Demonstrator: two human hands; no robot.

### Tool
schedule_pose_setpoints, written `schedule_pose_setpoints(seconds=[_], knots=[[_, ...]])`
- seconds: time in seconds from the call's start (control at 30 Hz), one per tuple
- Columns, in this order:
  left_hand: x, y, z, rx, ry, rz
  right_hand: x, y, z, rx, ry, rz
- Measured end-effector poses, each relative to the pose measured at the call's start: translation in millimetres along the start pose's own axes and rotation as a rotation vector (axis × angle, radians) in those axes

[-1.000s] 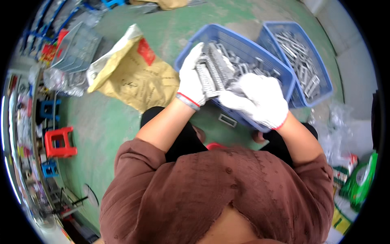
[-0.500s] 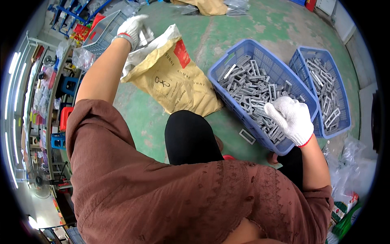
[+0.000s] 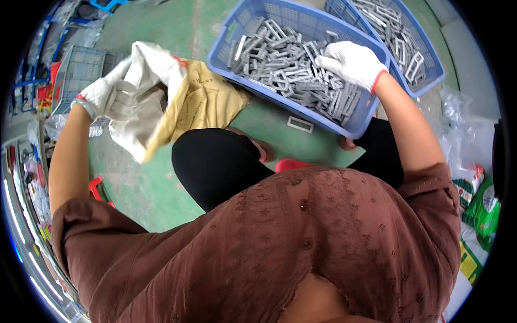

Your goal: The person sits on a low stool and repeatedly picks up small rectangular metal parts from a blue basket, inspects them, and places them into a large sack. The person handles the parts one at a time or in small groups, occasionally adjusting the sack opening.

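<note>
Many grey frames (image 3: 280,81) fill the left basket (image 3: 219,62), right hand (image 3: 353,63) near them; left hand (image 3: 102,98) is at the far-left sack (image 3: 207,99); I cannot tell either grip; frames seem stiff, light, best pinched along long sides.

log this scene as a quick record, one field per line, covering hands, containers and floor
left hand: gloved left hand at the bag's open mouth; grip unclear
right hand: gloved right hand over the near basket's contents; any hold unclear
bag: yellow bag, white inside
near basket: blue basket of grey rectangular frames
far basket: second blue basket, similar pieces
floor: green floor, one loose frame beside the near basket
</note>
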State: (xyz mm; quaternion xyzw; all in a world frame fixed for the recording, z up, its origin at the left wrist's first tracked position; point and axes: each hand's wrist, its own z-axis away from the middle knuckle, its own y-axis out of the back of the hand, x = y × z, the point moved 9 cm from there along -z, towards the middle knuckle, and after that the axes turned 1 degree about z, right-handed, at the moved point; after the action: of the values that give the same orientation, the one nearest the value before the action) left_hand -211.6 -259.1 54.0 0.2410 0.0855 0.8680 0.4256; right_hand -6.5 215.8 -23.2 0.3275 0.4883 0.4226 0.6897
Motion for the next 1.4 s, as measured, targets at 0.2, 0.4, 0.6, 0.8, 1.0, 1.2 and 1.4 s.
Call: schedule_pose_setpoints(seconds=[0.2,0.4,0.6,0.8,1.0,1.2,1.4], knots=[[14.1,-43.9,7.9,0.241,0.0,-0.617,77.4,-100.8,-37.2,-0.345,-0.084,0.063],[-15.6,-57.2,12.8,0.468,-0.17,-0.976,67.9,-167.1,-85.5,-0.418,0.032,0.192],[-51.3,-29.8,12.1,0.799,-0.123,-1.094,16.3,-213.1,-116.4,-0.353,0.019,0.112],[-5.8,-53.5,86.3,0.833,-0.285,-0.987,5.2,-239.0,-134.9,-0.13,0.007,0.068],[43.4,-75.4,103.5,1.06,-0.53,-1.158,6.9,-247.3,-153.6,-0.115,0.1,0.18],[100.0,-181.5,101.0,0.866,-0.879,-0.543,-4.5,-211.7,-147.4,-0.266,0.177,0.266],[119.2,-237.9,35.2,0.524,-0.871,-0.299,21.6,-223.8,-139.6,-0.278,0.096,0.241]])
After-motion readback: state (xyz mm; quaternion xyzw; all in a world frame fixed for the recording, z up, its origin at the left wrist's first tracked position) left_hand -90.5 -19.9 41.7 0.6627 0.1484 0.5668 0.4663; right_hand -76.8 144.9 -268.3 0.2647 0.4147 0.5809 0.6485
